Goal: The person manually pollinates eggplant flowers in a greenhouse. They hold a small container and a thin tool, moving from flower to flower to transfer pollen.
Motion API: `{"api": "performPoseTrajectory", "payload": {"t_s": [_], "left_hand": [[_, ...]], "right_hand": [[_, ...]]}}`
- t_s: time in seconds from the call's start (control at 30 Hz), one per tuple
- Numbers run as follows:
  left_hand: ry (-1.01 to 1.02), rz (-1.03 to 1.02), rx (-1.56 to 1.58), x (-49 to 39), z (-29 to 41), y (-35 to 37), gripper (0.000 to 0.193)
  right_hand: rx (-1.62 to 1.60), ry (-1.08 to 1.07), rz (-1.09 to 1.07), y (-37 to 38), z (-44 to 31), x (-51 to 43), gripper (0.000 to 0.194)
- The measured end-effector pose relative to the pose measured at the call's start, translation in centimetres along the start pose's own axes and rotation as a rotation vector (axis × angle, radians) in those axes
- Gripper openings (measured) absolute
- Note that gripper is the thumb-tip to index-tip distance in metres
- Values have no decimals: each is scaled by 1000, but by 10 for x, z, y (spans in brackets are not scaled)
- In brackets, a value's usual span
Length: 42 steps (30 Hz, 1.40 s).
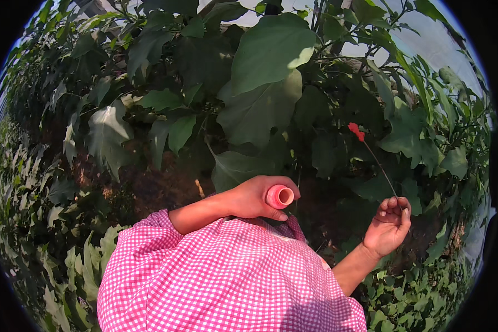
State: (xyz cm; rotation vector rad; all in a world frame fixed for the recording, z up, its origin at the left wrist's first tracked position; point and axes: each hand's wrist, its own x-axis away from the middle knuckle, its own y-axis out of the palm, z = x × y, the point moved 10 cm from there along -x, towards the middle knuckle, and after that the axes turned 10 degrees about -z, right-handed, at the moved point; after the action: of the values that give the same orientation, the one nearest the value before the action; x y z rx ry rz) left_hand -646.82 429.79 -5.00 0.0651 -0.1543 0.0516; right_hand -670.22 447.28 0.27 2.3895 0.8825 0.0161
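Observation:
My left hand is wrapped around a small pinkish-red bottle in front of my chest, its round mouth uncapped and facing up. Out to the right, my right hand pinches the end of a thin stick or wire between thumb and fingers. A bright red tip, like a soaked piece of cotton or sponge, sits at the far end of the stick, among the leaves. The bottle's contents cannot be seen.
Tall plants with broad lobed leaves stand close ahead and on both sides. A large leaf hangs just above my left hand. Lower foliage grows at the bottom right. Pale sheeting shows behind the plants.

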Motion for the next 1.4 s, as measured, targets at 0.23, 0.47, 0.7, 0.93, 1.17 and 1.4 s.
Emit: {"api": "performPoseTrajectory", "payload": {"t_s": [0.23,0.47,0.7,0.93,1.17,1.4], "left_hand": [[-2,-117,1,-39,1,20,47],[17,-258,-72,-103,8,21,50],[174,-320,-14,-174,31,10,51],[142,-249,-18,-198,33,-23,49],[101,-120,26,-217,27,-37,48],[150,181,42,-233,43,-40,44]], "right_hand": [[39,-31,50,-10,-17,6,29],[147,-149,-243,46,-22,-42,43],[669,-273,-606,139,0,-118,39],[708,-239,-662,146,13,-152,36],[567,-117,-732,125,8,-171,28],[478,-141,-539,42,-76,-172,39]]}}
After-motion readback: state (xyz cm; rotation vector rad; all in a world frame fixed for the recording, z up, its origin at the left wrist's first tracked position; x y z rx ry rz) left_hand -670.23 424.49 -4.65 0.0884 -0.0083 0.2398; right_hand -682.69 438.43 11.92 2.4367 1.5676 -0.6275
